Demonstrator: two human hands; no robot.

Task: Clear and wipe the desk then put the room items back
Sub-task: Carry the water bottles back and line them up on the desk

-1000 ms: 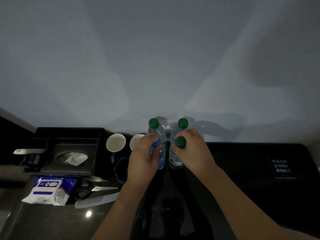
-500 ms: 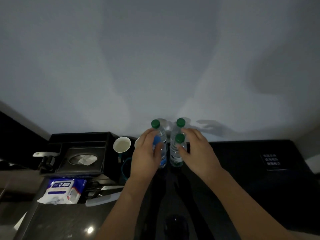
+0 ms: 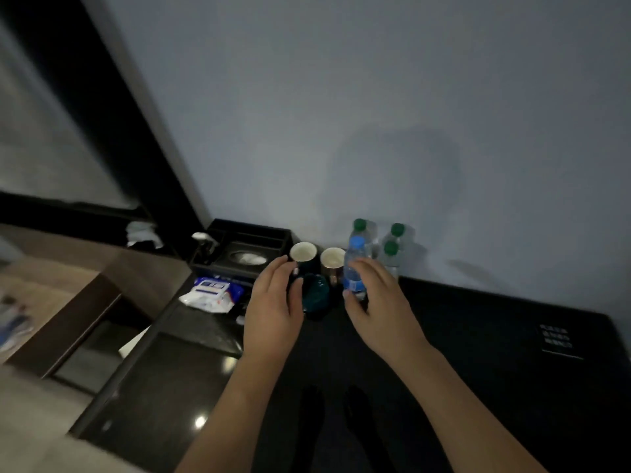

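Reaching: both hands over the desk (image 3: 478,336)
Left hand (image 3: 273,302): fingers relaxed, empty, by cups (image 3: 302,252)
Right hand (image 3: 379,302): relaxed, touching blue-capped bottle (image 3: 355,264)

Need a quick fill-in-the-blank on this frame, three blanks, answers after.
1. The bottle beside the right hand has a ____ cap.
2. Behind it, the other three bottles have ____ caps.
3. Between the tissue box and the bottles stand ____ mugs with pale insides.

Answers: blue; green; two
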